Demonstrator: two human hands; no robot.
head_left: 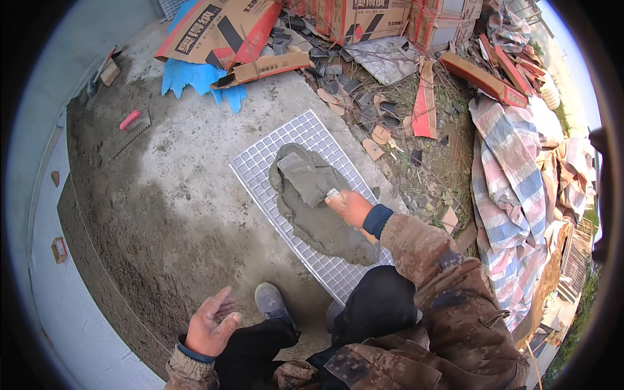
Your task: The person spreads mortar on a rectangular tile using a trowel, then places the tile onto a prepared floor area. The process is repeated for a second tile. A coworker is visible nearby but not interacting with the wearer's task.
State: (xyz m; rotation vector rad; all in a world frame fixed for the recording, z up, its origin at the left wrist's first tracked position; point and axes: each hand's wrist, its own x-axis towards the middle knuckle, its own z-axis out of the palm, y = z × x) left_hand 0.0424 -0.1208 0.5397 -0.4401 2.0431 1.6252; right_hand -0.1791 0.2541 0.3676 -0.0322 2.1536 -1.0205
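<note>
My right hand (pixel 351 209) is closed round the handle of a trowel (pixel 307 181), whose blade is smeared with grey mortar. The blade rests in the upper part of a thick, uneven mound of wet mortar (pixel 328 231). This mortar is spread along the middle of a long grey panel with a white grid of small squares (pixel 259 170), which lies on the ground in front of me. Bare grid shows around the mortar. My left hand (pixel 211 323) is held low by my left knee, fingers spread and holding nothing.
A notched trowel with a red handle (pixel 130 120) lies on the mortar bed (pixel 117 214) at the left, where a string runs. Cardboard boxes (pixel 218 32), broken tile pieces (pixel 380 134) and a striped tarp (pixel 510 182) lie behind and to the right.
</note>
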